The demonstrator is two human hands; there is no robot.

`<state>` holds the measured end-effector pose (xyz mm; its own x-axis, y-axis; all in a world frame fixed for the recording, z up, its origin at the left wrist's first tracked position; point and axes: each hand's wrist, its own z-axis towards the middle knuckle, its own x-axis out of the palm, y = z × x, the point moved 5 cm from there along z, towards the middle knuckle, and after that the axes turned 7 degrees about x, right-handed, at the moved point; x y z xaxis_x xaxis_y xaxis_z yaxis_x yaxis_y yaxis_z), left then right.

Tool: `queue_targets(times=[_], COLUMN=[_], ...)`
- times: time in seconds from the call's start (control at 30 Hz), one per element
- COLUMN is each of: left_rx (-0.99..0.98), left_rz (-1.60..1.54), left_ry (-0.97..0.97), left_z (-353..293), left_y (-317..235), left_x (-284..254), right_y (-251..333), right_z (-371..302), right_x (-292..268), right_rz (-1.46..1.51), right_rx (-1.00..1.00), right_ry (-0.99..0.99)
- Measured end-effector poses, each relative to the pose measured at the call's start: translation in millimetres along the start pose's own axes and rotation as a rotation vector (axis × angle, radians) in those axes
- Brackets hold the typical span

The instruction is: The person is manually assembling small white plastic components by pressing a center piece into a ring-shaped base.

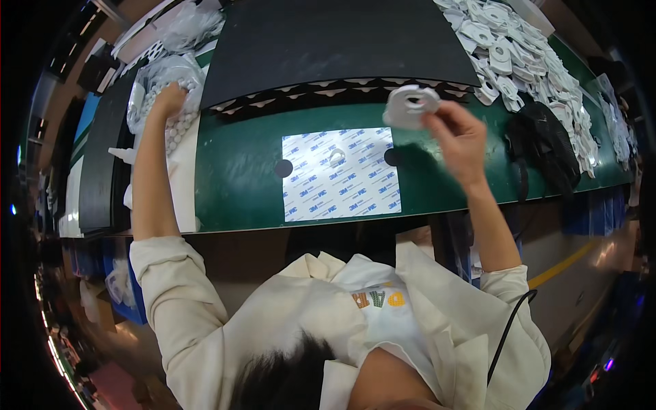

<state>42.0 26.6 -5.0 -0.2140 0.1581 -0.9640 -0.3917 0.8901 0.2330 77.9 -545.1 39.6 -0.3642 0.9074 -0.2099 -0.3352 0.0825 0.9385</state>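
My right hand (pixel 465 140) pinches a flat white plastic part (pixel 403 117) with a round hole, holding it above the green table. At the far left my left hand (pixel 171 100) reaches into a clear plastic bag (pixel 139 102) full of small round white pieces (pixel 179 126). Its fingers are curled among them; whether a piece is in them is hidden. Between my arms, close to the table's front edge, lies a square white sheet (pixel 342 188) with blue print. A small pale ring-like spot (pixel 337 158) shows on it, and a dark disc (pixel 283 168) sits at its left edge.
Black stacked trays or boards (pixel 328 48) cover the back of the green table (pixel 239 184). A large pile of white plastic parts (pixel 502 55) spreads at the far right, beside a black bag (pixel 547 147). A white nozzle-like thing (pixel 123 154) is near my left forearm.
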Motion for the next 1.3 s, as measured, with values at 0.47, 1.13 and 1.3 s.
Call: queue_targets(times=[0.47, 1.13, 1.3], left_rx=[-0.415, 0.478, 0.407], left_rz=[-2.41, -2.558, -2.532], left_ry=[-0.836, 0.206, 0.257], left_z=[11.8, -126.8, -133.9], left_y=[127.1, -249.0, -287.0], left_x=[16.9, -105.3, -89.0], right_y=[-19.7, -19.4, -10.5], right_z=[-20.0, -20.2, -23.0], right_x=[92.6, 85.2, 94.6], right_rz=[0.155, -0.022, -0.2], right_rx=[0.259, 0.136, -0.084], right_ry=[0.393, 0.319, 0.358])
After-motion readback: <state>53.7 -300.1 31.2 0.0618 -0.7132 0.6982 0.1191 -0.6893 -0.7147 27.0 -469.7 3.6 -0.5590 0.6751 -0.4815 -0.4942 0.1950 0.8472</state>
